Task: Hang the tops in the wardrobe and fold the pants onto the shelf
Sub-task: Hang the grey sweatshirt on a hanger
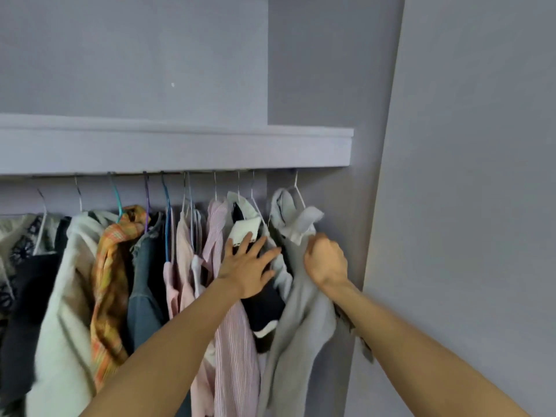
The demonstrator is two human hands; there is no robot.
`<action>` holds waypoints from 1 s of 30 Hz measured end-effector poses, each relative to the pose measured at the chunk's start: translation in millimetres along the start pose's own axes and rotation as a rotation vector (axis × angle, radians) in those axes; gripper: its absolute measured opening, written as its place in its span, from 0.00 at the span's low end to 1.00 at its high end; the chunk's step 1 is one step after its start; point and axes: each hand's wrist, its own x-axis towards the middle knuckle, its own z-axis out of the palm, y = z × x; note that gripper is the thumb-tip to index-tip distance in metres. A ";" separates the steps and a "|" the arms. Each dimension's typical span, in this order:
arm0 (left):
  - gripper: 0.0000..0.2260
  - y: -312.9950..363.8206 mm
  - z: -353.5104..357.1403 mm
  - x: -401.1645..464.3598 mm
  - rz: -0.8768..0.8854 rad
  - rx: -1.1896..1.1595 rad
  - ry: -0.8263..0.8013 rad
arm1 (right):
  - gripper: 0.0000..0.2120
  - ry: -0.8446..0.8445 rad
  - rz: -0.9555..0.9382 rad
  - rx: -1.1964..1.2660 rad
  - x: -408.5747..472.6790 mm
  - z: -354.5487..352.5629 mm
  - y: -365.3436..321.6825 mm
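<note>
Wardrobe interior, seen from the head camera. A shelf (pixel 180 149) spans the upper section, with garments suspended on hangers beneath it.

Right hand (pixel 326 260): clenched into a fist around the fabric of the grey top (pixel 301 320), gripping it just below the collar. The grey top hangs on a white hanger (pixel 298 194) at the right end of the row, just beside the wardrobe's side wall (pixel 451 206).

Left hand (pixel 249 266): fingers straight and spread, grasping nothing — the palm presses flat against the dark top with white trim (pixel 264 305), which hangs immediately to the left of the grey top.

Adjacent garments, right to left: a pink striped shirt (pixel 234 341), a pale pink top (pixel 183 260), a denim garment (pixel 144 284), an orange plaid shirt (pixel 111 281) and a white garment (pixel 66 311) — all on hangers.
</note>
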 end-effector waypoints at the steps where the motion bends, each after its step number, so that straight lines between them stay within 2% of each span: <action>1: 0.24 -1.8 6.6 -1.4 -0.001 0.008 0.019 | 0.11 0.006 -0.018 0.001 7.9 3.4 -4.1; 6: 0.25 -8.5 19.0 -8.2 -0.006 0.027 0.076 | 0.13 -0.063 -0.028 -0.044 37.9 22.8 -15.8; 12: 0.26 -9.3 15.4 -17.1 -0.014 -0.059 0.005 | 0.13 -0.122 0.006 -0.117 44.9 26.5 -8.3; 18: 0.28 -0.5 -3.2 -32.2 -0.028 -0.132 -0.097 | 0.17 -0.298 0.012 -0.089 34.9 7.2 -5.3; 21: 0.26 4.1 -12.6 -54.8 -0.040 -0.215 -0.109 | 0.24 -0.354 -0.040 -0.058 12.7 0.6 -3.3; 23: 0.25 6.9 -17.0 -78.3 -0.056 -0.295 -0.072 | 0.26 -0.326 -0.052 -0.037 -9.7 -4.8 -2.6; 27: 0.23 17.6 -12.8 -146.6 -0.112 -0.474 0.043 | 0.20 -0.164 -0.113 0.100 -83.7 -4.2 -1.6; 29: 0.21 21.4 -7.7 -187.4 -0.206 -0.565 0.082 | 0.16 -0.196 -0.097 0.225 -125.9 4.1 -0.7; 30: 0.20 22.4 -4.2 -214.4 -0.269 -0.600 0.091 | 0.15 -0.279 -0.086 0.268 -149.9 10.5 -2.3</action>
